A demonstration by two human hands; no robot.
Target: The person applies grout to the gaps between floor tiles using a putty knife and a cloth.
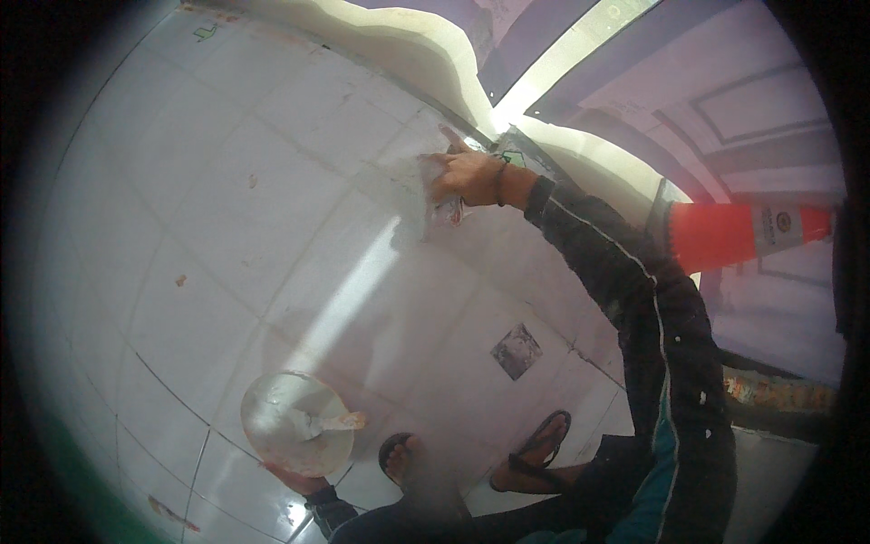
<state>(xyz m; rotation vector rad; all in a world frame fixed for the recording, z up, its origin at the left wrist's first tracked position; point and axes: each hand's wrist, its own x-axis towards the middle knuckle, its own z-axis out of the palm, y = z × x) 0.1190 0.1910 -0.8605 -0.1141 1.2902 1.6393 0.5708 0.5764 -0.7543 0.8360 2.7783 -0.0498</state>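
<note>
At the lower left, my left hand [294,478] supports a round, pale bowl [256,417] from below, its fingers partly hidden under the rim. Whitish paste lies in the bowl, along with a small tool [335,422] that has a pale handle. My right arm stretches far forward, and my right hand [467,177] is low over the white tiled floor [227,227] near the foot of the wall. Its fingers bend around a hazy greyish thing with a red mark [456,213], too blurred to name. Cloudy smears surround that hand.
An orange traffic cone [716,238] with a pale band is at the right, beside purple printed panels [625,100]. A dark square patch [517,352] marks the floor near my sandalled feet [535,453]. The wall's base [408,36] runs along the far side.
</note>
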